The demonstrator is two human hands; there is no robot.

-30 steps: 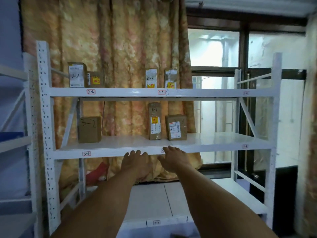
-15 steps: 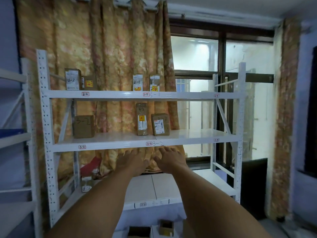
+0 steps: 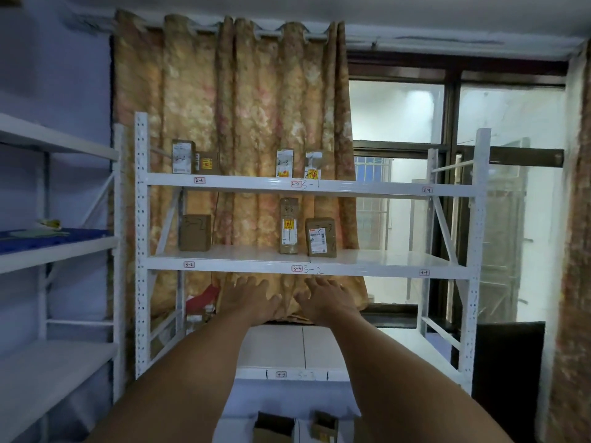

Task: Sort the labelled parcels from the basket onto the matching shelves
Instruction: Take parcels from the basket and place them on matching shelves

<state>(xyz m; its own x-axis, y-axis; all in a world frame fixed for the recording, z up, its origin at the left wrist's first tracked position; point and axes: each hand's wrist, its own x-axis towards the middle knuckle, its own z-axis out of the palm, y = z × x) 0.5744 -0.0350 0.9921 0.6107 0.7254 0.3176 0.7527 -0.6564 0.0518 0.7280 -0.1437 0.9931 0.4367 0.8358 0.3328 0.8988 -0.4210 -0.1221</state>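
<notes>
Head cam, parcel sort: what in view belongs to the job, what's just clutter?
Job: white rack with shelf tags; shelved parcels, e.g. box marked 3-2; two parcels at the bottom edge; left hand, right hand, both empty.
Lying about: curtain, window, side shelving with blue sheet, red object behind the rack.

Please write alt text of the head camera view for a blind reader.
A person's bare left grip and right grip stretch forward, open and empty, toward a white metal shelving rack. Labelled brown cardboard parcels stand on its two upper shelves.
</notes>
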